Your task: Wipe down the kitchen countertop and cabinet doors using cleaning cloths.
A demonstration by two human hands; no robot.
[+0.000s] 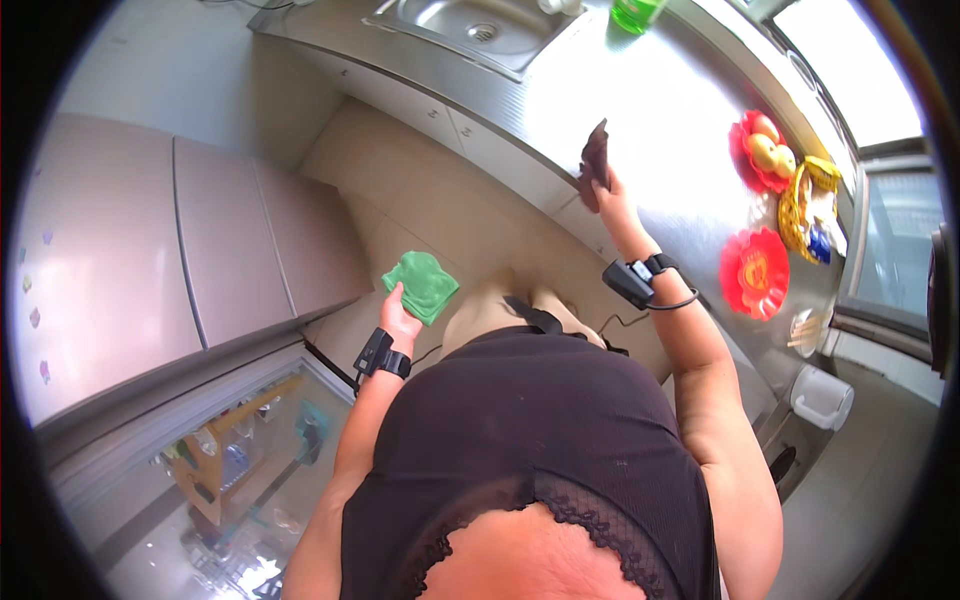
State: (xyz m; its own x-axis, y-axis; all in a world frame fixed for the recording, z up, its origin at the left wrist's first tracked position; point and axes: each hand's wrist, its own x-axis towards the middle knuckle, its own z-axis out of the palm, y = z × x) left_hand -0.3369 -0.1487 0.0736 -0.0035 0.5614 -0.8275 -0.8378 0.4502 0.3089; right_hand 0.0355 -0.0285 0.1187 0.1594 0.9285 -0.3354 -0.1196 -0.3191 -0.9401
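A folded green cloth (pixel 421 287) lies across the fingers of my left hand (pixel 401 319), with my thumb on top of it. That hand is over the floor, between the refrigerator and my body. In my right hand (pixel 616 201) is a dark brown cloth (pixel 595 161), bunched and held upright at the front edge of the steel counter (pixel 660 112). Its lower end hangs beside my fingers. Each wrist wears a strapped black device.
A steel sink (pixel 465 34) and a green bottle (pixel 634 13) are at the counter's far end. Along the window stand a red fruit dish (pixel 739 161), a yellow basket (pixel 791 206) and a red scalloped plate (pixel 754 292). The refrigerator (pixel 232 247) is at left; cables hang near my legs.
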